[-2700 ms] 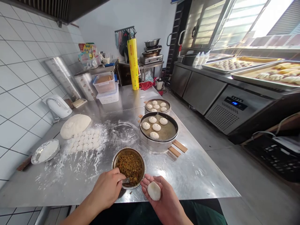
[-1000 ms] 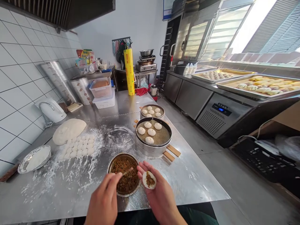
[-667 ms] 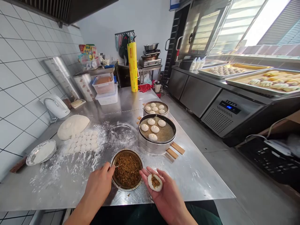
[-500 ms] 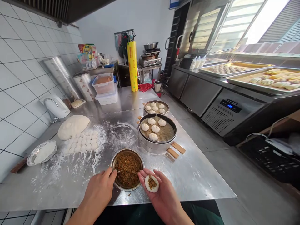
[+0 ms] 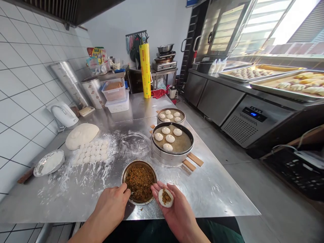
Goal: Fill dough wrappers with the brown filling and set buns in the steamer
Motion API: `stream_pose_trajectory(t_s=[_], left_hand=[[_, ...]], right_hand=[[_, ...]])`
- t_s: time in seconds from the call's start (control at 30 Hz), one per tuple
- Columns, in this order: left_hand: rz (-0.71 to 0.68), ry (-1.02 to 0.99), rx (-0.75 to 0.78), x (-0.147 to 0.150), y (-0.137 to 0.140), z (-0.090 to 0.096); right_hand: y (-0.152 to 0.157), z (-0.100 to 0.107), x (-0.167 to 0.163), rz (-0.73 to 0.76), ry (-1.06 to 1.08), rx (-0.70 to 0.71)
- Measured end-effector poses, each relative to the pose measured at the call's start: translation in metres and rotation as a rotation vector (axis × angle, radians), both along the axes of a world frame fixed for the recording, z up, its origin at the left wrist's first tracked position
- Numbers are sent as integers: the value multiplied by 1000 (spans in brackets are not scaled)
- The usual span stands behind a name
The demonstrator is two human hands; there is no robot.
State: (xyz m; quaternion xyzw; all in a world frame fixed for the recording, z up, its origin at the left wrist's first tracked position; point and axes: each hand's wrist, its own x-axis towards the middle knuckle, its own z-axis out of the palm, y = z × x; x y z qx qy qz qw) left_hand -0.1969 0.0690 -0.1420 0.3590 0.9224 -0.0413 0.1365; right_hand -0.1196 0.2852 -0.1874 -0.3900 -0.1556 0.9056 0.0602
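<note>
At the left rim of a metal bowl point(image 5: 124, 175), my left hand point(image 5: 112, 202) pinches a slim metal utensil point(image 5: 132, 193); its working end is down at the filling and cannot be made out. Brown chopped filling point(image 5: 140, 180) lies in the bowl. My right hand point(image 5: 177, 209), palm up beside the bowl's right edge, bears a round white dough wrapper point(image 5: 161, 201) with some filling in its middle. Beyond the bowl stands a round steamer point(image 5: 167, 158) with several white buns point(image 5: 170, 138) on a mesh liner. A second steamer point(image 5: 184, 118) with buns is behind it.
Small dough pieces point(image 5: 93, 152) and a large dough lump point(image 5: 82, 135) lie on the floured steel table point(image 5: 217, 199). A bowl of flour point(image 5: 49, 163) is at left. Wooden slats point(image 5: 195, 159) stick out under the steamer. Farther off are plastic tubs point(image 5: 117, 105) and a yellow roll point(image 5: 145, 71).
My left hand and the utensil have dipped slightly lower by the bowl's left rim. The right hand still holds the filled wrapper. The whole view has shifted a little.
</note>
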Motion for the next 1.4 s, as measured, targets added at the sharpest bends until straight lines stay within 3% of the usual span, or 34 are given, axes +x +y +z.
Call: stream_pose_trajectory(t_s=[0.2,0.43,0.7,0.8,0.93,1.03,1.17,1.27,1.4], left_hand=[[-44,-14,-53,0,8,8],[-14,-101,108,-5,7,5],[278,-503,521,-24,3,-9],[414,-656,665,-27,1,-13],[642,-752,806,-22,3,-20],[725,-743,896,-14,4,-23],[657,-531,932,3,7,-25],[479,-275,949,21,15,-30],[243,36,920,42,25,-56]], right_hand=[[0,3,0,-6,-4,-11],[-2,6,1,-9,-14,-16],[9,24,-7,-64,5,76],[15,31,-17,-20,4,65],[10,34,-28,85,18,59],[-2,33,-33,54,57,88],[-20,32,-36,27,111,113],[-28,32,-38,31,139,114],[-33,38,-38,42,184,117]])
